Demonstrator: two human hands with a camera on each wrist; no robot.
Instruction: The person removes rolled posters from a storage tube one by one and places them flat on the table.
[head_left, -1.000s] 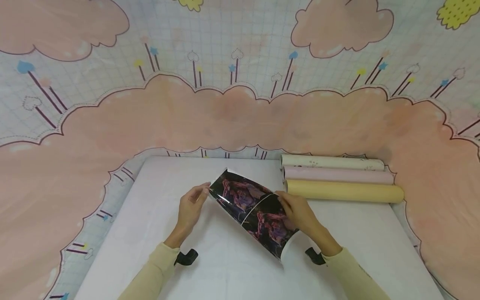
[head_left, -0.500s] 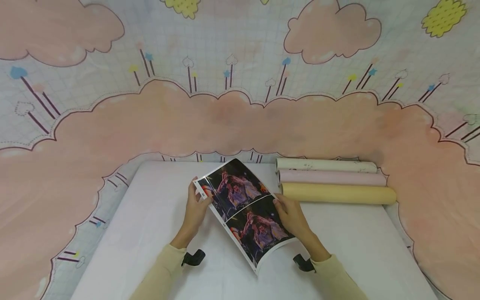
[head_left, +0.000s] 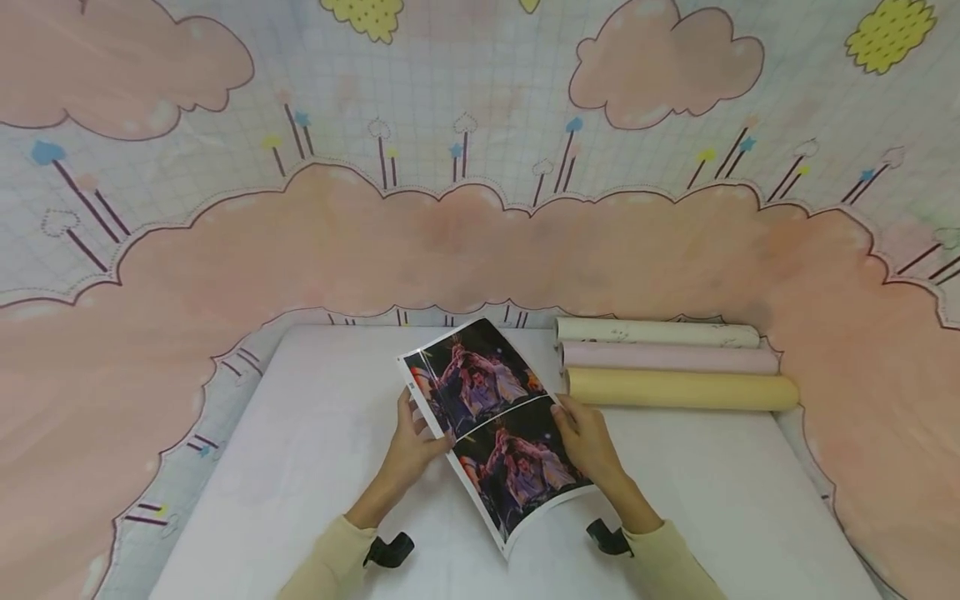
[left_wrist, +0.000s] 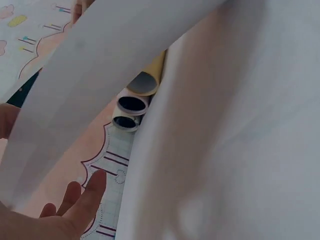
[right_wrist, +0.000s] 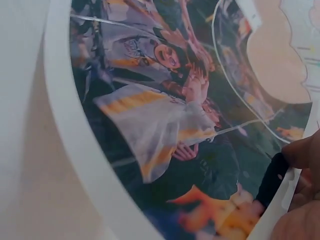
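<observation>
A glossy printed sheet [head_left: 517,475], with two copies of one dark photo of people with raised arms, is held tilted above the table. My left hand [head_left: 408,454] holds its left edge, thumb on the printed face and fingers behind. In the left wrist view, the sheet's plain white back [left_wrist: 75,90] crosses over, and outstretched fingers [left_wrist: 87,205] show below it. My right hand [head_left: 592,442] pinches the right edge near the white line between the photos. The right wrist view shows the lower photo [right_wrist: 150,120] close up, the sheet bowing, with the thumb at its edge.
Three rolls lie side by side at the table's back right: a yellow roll [head_left: 682,389], a pale pink roll [head_left: 671,358] and a patterned white roll [head_left: 660,333]. The white table [head_left: 330,375] stands before a cloud-patterned backdrop [head_left: 480,242].
The sheet has turned its printed face up toward the head camera. My left hand has moved from the upper left corner down along the left edge; my right hand keeps its grip.
</observation>
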